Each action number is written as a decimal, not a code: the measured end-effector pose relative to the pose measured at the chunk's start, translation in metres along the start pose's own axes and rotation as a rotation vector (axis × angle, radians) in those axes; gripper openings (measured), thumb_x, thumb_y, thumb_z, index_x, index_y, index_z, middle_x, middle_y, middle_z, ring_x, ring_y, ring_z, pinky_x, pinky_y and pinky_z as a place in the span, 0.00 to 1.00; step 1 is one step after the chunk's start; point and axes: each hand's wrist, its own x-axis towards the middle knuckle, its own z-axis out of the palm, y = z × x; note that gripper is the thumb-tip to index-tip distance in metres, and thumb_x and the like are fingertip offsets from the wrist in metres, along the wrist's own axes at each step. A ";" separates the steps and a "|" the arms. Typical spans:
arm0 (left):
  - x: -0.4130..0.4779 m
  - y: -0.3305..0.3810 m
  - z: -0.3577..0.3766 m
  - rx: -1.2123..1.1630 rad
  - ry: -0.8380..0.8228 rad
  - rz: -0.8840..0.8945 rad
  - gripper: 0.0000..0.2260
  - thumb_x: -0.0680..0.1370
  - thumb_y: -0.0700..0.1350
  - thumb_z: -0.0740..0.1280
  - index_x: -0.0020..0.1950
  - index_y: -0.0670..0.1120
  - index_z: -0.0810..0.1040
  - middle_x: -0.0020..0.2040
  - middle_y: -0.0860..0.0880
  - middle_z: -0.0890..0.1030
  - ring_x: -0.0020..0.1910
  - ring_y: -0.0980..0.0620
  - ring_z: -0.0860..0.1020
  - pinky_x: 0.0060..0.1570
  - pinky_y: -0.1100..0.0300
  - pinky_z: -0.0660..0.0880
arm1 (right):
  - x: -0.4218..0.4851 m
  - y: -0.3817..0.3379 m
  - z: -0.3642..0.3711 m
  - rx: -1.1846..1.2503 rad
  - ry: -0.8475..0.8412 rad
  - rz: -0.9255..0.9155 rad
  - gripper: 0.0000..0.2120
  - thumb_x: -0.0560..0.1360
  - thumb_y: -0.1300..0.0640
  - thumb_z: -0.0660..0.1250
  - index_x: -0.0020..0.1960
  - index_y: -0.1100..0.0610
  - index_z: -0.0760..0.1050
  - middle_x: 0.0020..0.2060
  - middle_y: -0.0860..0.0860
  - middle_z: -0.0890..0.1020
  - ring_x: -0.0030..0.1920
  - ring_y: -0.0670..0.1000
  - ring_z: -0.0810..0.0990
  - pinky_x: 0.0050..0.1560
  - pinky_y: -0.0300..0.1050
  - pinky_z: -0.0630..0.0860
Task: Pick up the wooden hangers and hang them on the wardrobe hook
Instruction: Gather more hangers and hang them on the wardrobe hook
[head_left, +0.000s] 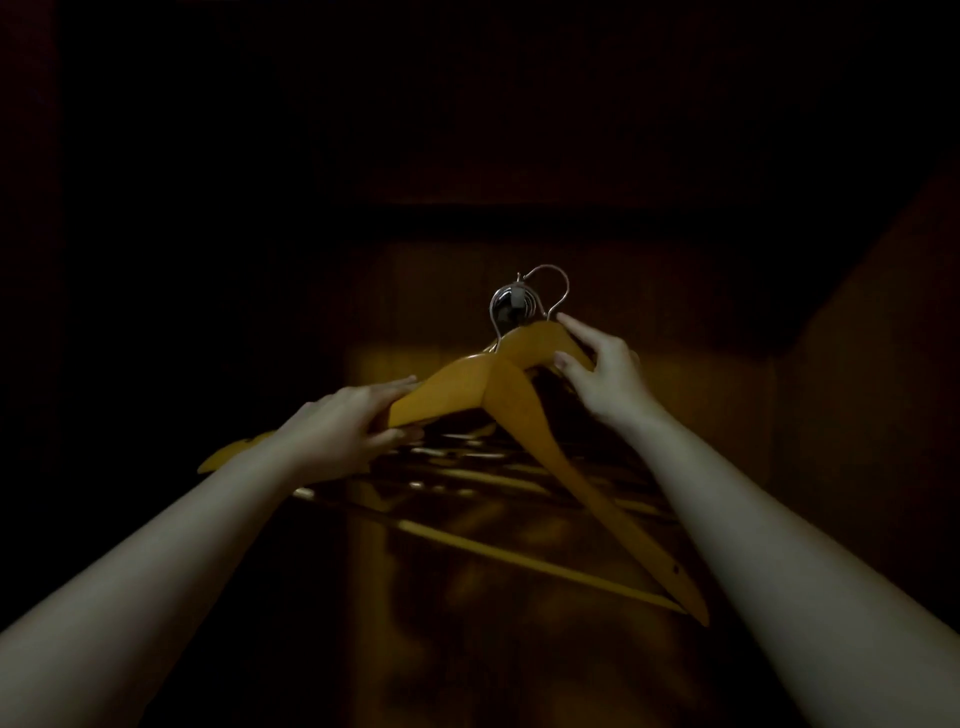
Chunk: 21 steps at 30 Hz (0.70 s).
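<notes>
A yellow-brown wooden hanger (467, 384) with a thin wire hook is hanging at the shiny wardrobe hook (510, 306), its arms sloping down left and right from there. The left hand (353, 421) is gripping the left arm; the right hand (602, 369) is pinching the peak just beside the wardrobe hook. More hangers (467, 462) are showing dimly below it.

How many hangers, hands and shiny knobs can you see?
Wooden hangers: 2 clear in the hands; more below, too dark to count
Hands: 2, left hand, right hand
Shiny knob: 1
Total: 5
</notes>
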 end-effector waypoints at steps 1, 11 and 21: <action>0.004 -0.002 0.002 0.003 -0.010 -0.016 0.28 0.78 0.55 0.61 0.75 0.57 0.53 0.76 0.57 0.59 0.66 0.51 0.71 0.60 0.50 0.73 | 0.007 0.003 0.004 0.007 -0.009 0.010 0.25 0.77 0.58 0.63 0.72 0.50 0.63 0.69 0.54 0.71 0.70 0.55 0.67 0.70 0.49 0.63; 0.023 -0.010 0.022 -0.004 -0.013 -0.086 0.27 0.79 0.52 0.60 0.75 0.56 0.53 0.77 0.58 0.56 0.73 0.52 0.62 0.68 0.53 0.66 | 0.035 0.016 0.030 -0.137 -0.021 -0.006 0.25 0.78 0.57 0.61 0.73 0.44 0.60 0.66 0.53 0.71 0.66 0.54 0.69 0.62 0.48 0.67; 0.012 -0.010 0.039 0.025 0.052 -0.121 0.28 0.78 0.52 0.60 0.75 0.56 0.53 0.77 0.59 0.55 0.74 0.53 0.60 0.68 0.52 0.65 | 0.025 0.029 0.039 -0.453 0.005 -0.115 0.23 0.78 0.49 0.59 0.73 0.48 0.60 0.60 0.53 0.69 0.61 0.53 0.67 0.58 0.49 0.71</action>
